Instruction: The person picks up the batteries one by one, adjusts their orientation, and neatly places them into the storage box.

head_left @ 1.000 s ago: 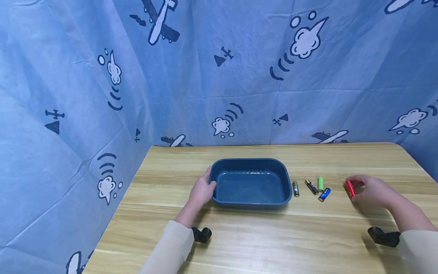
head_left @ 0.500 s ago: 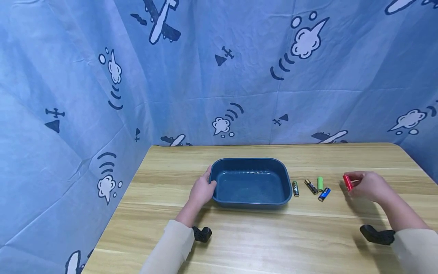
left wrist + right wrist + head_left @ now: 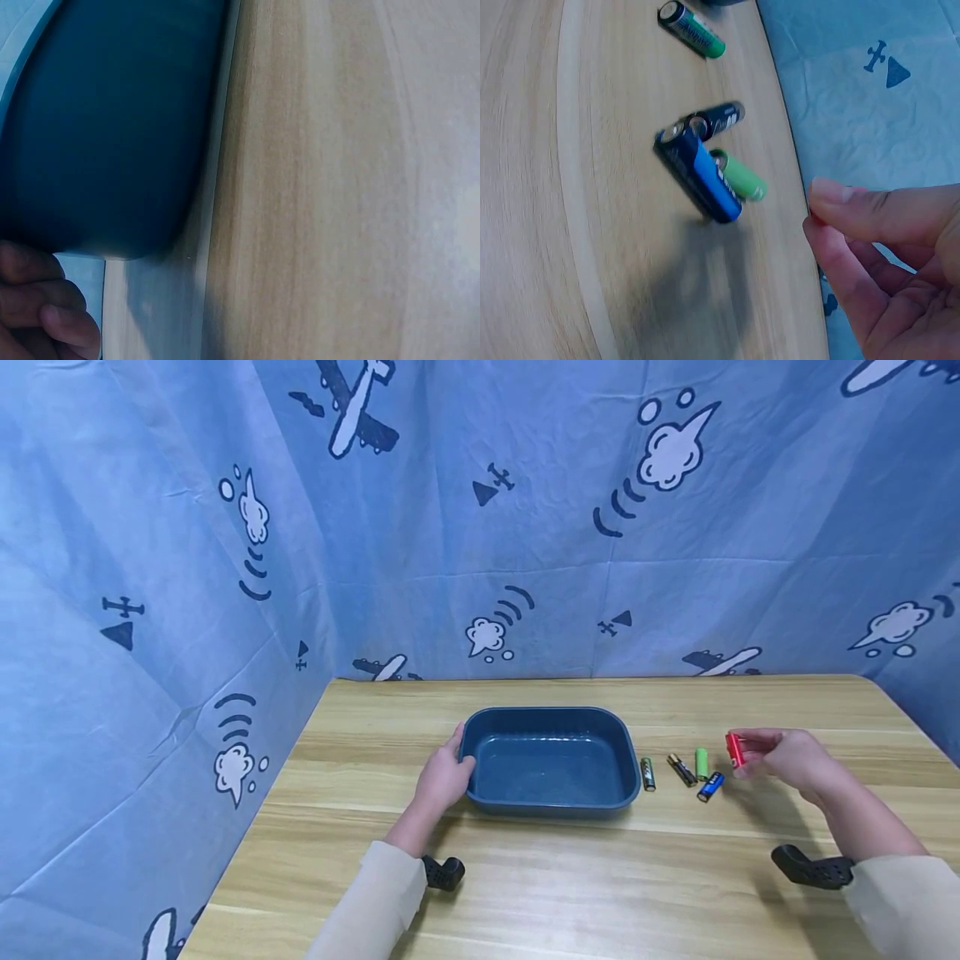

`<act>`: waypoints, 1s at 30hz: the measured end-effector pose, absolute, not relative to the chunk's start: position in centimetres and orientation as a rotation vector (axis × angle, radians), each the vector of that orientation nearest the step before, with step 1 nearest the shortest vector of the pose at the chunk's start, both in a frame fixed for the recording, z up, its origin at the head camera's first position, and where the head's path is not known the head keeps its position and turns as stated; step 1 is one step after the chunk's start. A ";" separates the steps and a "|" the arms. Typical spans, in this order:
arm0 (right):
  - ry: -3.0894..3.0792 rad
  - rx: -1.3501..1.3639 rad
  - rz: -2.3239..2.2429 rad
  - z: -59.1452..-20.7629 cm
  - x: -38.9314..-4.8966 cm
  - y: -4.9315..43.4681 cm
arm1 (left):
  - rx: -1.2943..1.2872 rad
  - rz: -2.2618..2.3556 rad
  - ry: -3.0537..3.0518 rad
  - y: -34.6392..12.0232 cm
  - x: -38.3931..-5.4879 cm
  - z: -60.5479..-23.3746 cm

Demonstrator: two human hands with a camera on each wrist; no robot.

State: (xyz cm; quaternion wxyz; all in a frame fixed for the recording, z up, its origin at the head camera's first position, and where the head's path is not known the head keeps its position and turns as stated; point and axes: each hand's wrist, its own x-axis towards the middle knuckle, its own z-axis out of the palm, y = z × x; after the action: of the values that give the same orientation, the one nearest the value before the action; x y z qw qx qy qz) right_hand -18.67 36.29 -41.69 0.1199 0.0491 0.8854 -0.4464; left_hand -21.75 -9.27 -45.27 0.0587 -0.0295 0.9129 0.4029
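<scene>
My left hand (image 3: 442, 777) grips the left end of a dark blue rectangular basin (image 3: 551, 804), the thumb at its rim. In the left wrist view, curled fingers (image 3: 45, 304) lie against the basin's outer wall (image 3: 112, 135). Between thumb and fingertips, my right hand (image 3: 791, 760) pinches a red battery (image 3: 734, 750) above the table. In the right wrist view those fingers mostly hide it. Just left of that hand lie a light green battery (image 3: 702, 763), a blue battery (image 3: 705, 176) and a black battery with a copper end (image 3: 682, 770).
A dark battery with a green end (image 3: 694, 30) lies close to the basin's right side. The wooden table (image 3: 570, 885) ends at a blue printed cloth (image 3: 555, 527) hanging behind and at the left. Black wrist devices (image 3: 445, 873) sit at both sleeves.
My right hand has carried the red battery up and to the left, toward the other batteries. The left hand and the basin stay where they were.
</scene>
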 end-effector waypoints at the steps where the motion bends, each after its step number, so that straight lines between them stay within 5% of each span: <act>1: 2.582 0.128 -1.318 -41.7 -18.7 36.1 | -0.088 1.221 2.766 -9.3 -21.8 -45.3; 30: 2.485 0.049 -1.488 -40.0 -19.3 32.3 | -0.073 1.258 2.753 -9.3 -21.8 -45.3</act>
State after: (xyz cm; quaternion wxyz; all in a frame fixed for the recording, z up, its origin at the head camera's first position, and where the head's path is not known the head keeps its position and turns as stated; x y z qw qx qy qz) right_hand -19.28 32.32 -39.96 0.1222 0.0168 0.8514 -0.5099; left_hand -21.75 -9.34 -45.26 0.0571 -0.0242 0.9078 0.4149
